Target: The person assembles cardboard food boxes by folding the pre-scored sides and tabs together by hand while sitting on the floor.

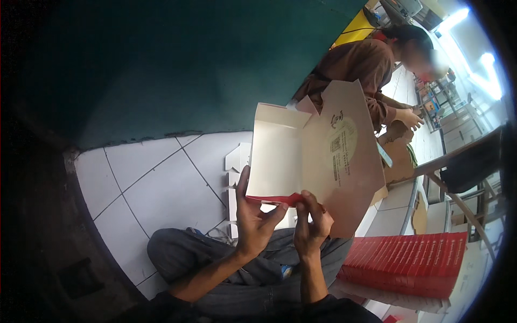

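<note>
A partly folded cardboard food box (276,161), pale inside with a red outer face along its near edge, is held up above my lap. Its wide lid (353,156) stands open to the right and bears a printed round mark. My left hand (254,220) grips the near left corner, thumb on the red edge and fingers behind the wall. With thumb and fingertips, my right hand (312,220) pinches the near right corner, where the red flap (291,199) meets the lid. The far wall is upright, and a loose flap sticks out at the far right corner.
Several white cardboard pieces (232,199) lie on the tiled floor (156,183) behind the box. A long stack of red folded cartons (404,264) lies at my right. Beyond the lid, a person in a brown top (355,59) handles brown material. A dark green panel (177,64) stands ahead.
</note>
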Tool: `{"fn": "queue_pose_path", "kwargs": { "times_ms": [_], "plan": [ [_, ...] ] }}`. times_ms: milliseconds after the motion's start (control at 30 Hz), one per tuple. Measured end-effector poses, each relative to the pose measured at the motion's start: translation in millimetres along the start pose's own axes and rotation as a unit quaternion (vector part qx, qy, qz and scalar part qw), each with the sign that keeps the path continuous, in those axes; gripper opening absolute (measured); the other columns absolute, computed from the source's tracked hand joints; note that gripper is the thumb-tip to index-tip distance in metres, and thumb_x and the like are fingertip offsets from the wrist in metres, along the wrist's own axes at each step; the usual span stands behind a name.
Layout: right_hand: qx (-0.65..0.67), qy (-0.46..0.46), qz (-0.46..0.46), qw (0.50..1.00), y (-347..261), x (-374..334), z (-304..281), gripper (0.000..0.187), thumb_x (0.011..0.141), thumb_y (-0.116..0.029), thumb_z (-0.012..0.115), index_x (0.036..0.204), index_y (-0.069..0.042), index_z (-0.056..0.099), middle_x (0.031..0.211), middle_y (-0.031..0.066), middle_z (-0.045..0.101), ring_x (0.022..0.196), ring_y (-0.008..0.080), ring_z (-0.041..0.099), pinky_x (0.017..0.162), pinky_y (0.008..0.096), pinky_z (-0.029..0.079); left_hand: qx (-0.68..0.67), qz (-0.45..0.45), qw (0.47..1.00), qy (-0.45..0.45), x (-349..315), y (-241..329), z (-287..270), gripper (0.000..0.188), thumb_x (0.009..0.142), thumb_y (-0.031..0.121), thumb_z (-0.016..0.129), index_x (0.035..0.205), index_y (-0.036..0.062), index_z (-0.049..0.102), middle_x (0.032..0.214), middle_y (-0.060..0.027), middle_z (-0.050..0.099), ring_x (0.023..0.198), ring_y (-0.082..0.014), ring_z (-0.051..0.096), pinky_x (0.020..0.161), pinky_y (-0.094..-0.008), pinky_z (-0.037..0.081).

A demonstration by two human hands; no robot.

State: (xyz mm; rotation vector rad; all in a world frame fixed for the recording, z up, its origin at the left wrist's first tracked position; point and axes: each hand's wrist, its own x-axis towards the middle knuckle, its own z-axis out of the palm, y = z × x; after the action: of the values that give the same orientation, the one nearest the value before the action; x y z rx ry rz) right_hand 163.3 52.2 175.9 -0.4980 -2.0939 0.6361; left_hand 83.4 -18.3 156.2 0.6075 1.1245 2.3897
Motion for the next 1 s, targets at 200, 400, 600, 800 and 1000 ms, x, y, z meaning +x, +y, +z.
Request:
{"fn": "queue_pose_path", "kwargs": {
  "times_ms": [200, 400, 600, 800, 1000],
  "plan": [
    [-0.012, -0.030, -0.042, 0.999, 6.7, -3.7, -1.5, 0.024, 0.081, 0.012, 0.056, 0.102, 0.001, 0.061, 0.088, 0.0122, 0.065, 0.079, 0.0200, 0.062, 0.072, 0.0297, 0.047, -0.009, 0.010, 1.000, -0.009, -3.1, -2.8, 5.8, 0.086, 0.077, -0.013, 0.059, 0.142, 0.0047, 0.004, 0.127, -0.0186, 0.040, 0.107, -0.0248, 0.053, 0.083, -0.0309, 0.052],
    [0.005, -0.002, -0.009, 1.000, -2.4, -0.7, -12.9, 0.025, 0.084, 0.005, 0.050, 0.108, 0.001, 0.055, 0.084, 0.0106, 0.056, 0.078, 0.0192, 0.053, 0.073, 0.0288, 0.041, -0.058, 0.057, 0.997, -0.001, -15.7, 1.5, 3.7, 0.076, 0.084, 0.027, 0.058, 0.140, 0.0045, 0.011, 0.137, -0.0192, 0.030, 0.129, -0.0269, 0.031, 0.104, -0.0427, 0.030],
    [-0.056, 0.070, -0.019, 0.996, 21.5, -28.4, -40.2, 0.021, 0.071, 0.000, 0.040, 0.085, -0.001, 0.055, 0.077, 0.0086, 0.048, 0.071, 0.0166, 0.040, 0.067, 0.0285, 0.034, -0.146, -0.151, 0.976, 0.048, 23.8, 29.0, -13.2, 0.066, 0.090, 0.060, 0.024, 0.138, 0.0145, 0.026, 0.121, -0.0120, 0.046, 0.117, -0.0261, 0.042, 0.096, -0.0452, 0.033],
    [-0.040, -0.049, -0.045, 0.997, 16.0, -58.4, -43.2, 0.015, 0.073, -0.002, 0.046, 0.085, 0.000, 0.053, 0.081, 0.0128, 0.054, 0.073, 0.0202, 0.046, 0.067, 0.0313, 0.039, -0.205, -0.277, 0.934, 0.098, 26.6, 22.2, -32.8, 0.059, 0.094, 0.053, 0.025, 0.128, 0.0075, 0.040, 0.115, -0.0064, 0.054, 0.107, -0.0176, 0.053, 0.090, -0.0346, 0.044],
    [0.051, -0.134, 0.026, 0.989, 93.9, -145.6, -42.8, 0.048, 0.080, -0.009, 0.064, 0.121, 0.002, 0.042, 0.128, 0.0212, 0.040, 0.115, 0.0309, 0.046, 0.096, 0.0388, 0.038, -0.210, -0.291, 0.924, 0.130, 21.7, 19.5, -34.3, 0.052, 0.095, 0.049, 0.032, 0.121, 0.0055, 0.043, 0.109, -0.0088, 0.055, 0.096, -0.0177, 0.059, 0.080, -0.0320, 0.052]
  ]
}}
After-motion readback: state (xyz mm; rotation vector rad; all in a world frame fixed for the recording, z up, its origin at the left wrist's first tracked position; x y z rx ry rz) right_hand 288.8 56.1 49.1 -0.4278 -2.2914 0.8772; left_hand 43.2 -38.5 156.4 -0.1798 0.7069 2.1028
